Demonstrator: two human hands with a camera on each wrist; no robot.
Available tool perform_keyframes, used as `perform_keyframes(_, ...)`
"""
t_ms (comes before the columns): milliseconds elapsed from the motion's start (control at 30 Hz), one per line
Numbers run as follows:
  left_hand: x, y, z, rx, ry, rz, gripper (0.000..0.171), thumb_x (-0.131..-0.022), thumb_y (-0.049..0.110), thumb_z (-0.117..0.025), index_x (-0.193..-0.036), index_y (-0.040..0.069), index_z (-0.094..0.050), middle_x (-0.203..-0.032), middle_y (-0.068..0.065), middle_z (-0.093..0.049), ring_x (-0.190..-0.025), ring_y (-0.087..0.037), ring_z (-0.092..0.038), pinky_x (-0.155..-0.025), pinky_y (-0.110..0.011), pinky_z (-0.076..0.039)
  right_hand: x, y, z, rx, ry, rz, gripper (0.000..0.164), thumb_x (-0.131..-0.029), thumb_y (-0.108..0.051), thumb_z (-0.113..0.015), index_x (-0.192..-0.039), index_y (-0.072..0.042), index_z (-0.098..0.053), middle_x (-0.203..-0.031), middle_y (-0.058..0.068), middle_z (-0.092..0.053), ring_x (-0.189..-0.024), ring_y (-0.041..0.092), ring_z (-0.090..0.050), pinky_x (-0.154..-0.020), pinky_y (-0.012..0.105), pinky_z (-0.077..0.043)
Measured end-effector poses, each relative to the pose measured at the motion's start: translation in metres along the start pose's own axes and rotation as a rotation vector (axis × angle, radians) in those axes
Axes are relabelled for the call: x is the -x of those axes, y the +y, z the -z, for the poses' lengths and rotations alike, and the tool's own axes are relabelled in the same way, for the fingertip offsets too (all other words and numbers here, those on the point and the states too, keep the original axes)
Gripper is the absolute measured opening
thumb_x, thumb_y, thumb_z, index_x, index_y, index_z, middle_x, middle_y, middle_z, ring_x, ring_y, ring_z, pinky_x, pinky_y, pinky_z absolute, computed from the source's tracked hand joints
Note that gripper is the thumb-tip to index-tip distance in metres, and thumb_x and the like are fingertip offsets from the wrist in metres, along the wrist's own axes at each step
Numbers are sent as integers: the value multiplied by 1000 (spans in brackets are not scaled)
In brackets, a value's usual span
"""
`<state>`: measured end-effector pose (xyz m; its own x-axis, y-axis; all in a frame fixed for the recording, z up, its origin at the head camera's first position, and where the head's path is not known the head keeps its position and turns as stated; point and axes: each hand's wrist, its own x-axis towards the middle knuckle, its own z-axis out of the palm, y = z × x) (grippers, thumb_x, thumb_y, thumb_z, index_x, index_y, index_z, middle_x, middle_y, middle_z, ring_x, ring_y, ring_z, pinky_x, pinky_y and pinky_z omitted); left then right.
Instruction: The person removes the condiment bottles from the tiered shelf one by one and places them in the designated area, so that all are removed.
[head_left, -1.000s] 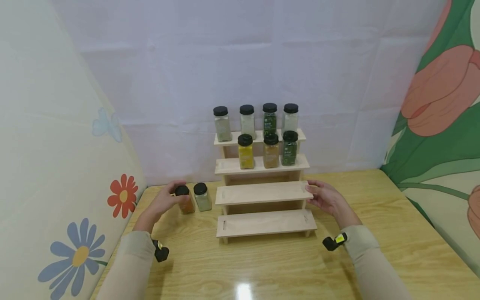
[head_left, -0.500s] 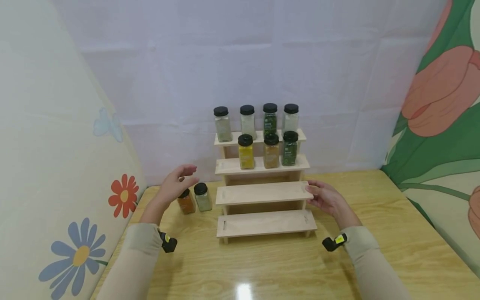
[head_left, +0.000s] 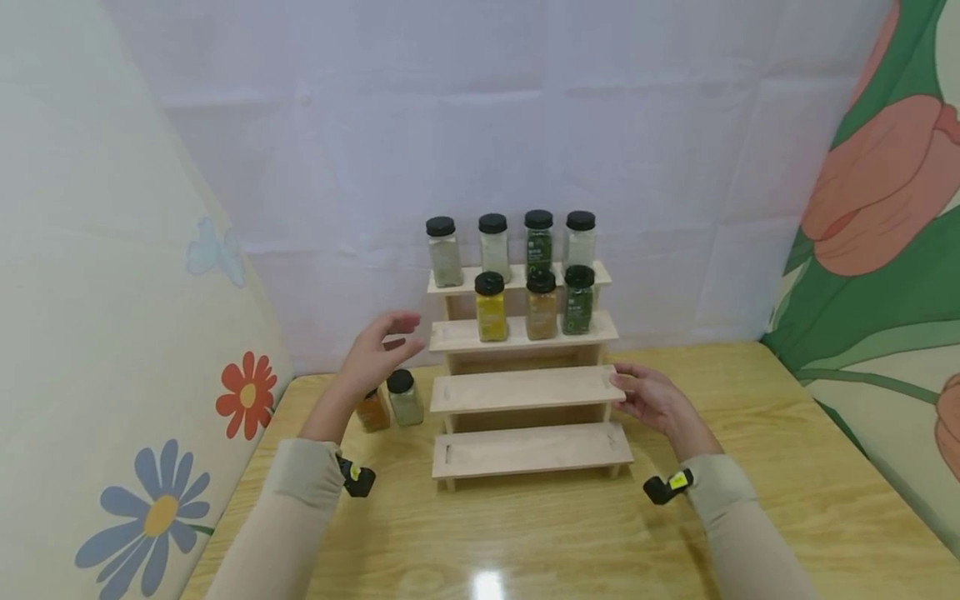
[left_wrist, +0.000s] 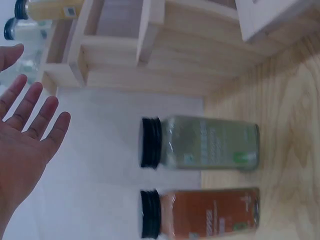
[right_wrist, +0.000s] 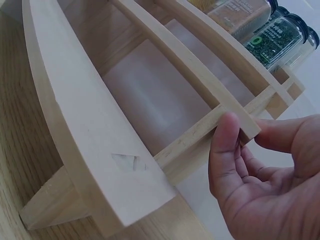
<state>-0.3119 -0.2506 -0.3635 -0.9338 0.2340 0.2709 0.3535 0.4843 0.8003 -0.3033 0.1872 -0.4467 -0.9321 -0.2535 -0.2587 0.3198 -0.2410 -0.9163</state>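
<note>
Below the loose-fingered left hand [head_left: 375,354], perhaps slightly leftward, stand 2 upright jars [left_wrist: 212,142]; the right hand [head_left: 657,402] pinches the rack [head_left: 525,388].

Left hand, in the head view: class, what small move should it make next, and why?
Probably a short reach rightward to the yellow jar: the left hand holds nothing and is near the left end of that jar's shelf; the jar stands leftmost there, with bare shelf on the hand's side. The right hand grips the wooden rack, which should help steady it.
</note>
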Motion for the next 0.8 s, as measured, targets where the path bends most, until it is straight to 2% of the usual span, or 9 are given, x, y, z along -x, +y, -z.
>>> perform_keyframes(400,-17,28,-25,47,74,-45,47,-97,20,-71,-136,1,-55,-135,-21,-58,-125,-33,-54,-108,-52,-44,1,-2,-1,17,23,-29,59,-104,-4,-52,-155,4,-23,-91,0,-67,-74,9,-64,-63,20,-55)
perform_keyframes(567,-23,34,-30,64,70,-66,48,-97,21,-71,-138,4,-54,-135,-19,-58,-126,-32,-54,-108,-50,-44,1,-3,0,11,10,-25,61,-104,-5,-52,-156,5,-21,-91,0,-67,-75,9,-65,-64,20,-56)
perform_keyframes(800,-32,41,-37,100,60,-101,55,-95,20,-73,-142,2,-51,-137,-19,-57,-128,-39,-52,-107,-51,-45,1,-2,-1,11,11,-27,61,-104,-6,-53,-155,6,-23,-92,0,-67,-76,10,-65,-65,21,-56)
